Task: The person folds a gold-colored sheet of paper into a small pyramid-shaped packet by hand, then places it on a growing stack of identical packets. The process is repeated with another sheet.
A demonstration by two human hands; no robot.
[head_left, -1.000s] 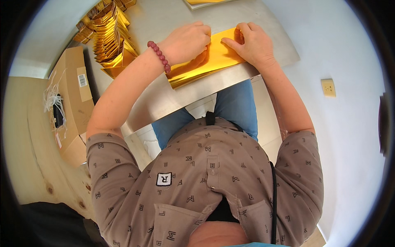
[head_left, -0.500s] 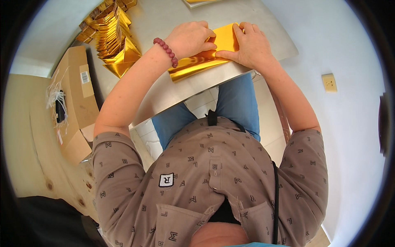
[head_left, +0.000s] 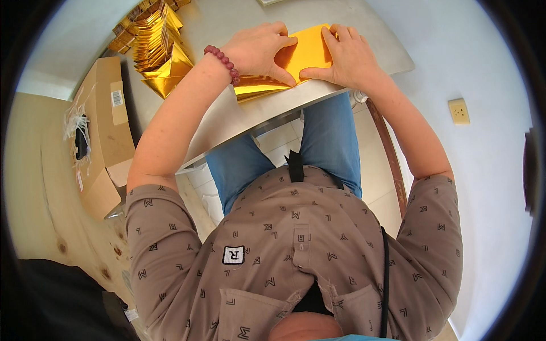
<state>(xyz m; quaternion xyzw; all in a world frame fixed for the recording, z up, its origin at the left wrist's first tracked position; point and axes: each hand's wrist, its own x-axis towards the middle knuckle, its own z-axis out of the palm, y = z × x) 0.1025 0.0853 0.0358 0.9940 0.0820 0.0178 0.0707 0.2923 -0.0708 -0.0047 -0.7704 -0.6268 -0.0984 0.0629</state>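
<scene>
In the head view, a shiny gold sheet [head_left: 311, 48] lies on the grey tabletop [head_left: 222, 17], close to its near edge; along the sheet's near left side more than one layer shows. The left hand [head_left: 259, 50] is over the left part of the sheet, its grip apart: the forefinger reaches across the sheet and the thumb rests near its near edge. A bracelet of dark red beads [head_left: 223, 59] circles that wrist, above the sheet's left end. The right hand [head_left: 352, 59] covers the sheet's right end, its grip likewise apart, the thumb pointing left along the sheet's near edge and the forefinger toward its far edge. Left of the sheet, and apart from it, stands a crowded row of folded gold pieces [head_left: 159, 48]. Farther left of the sheet and nearer the person is a cardboard box [head_left: 105, 145]. Well to the right of the sheet, a cream outlet [head_left: 459, 111] sits on the wall [head_left: 483, 170].
</scene>
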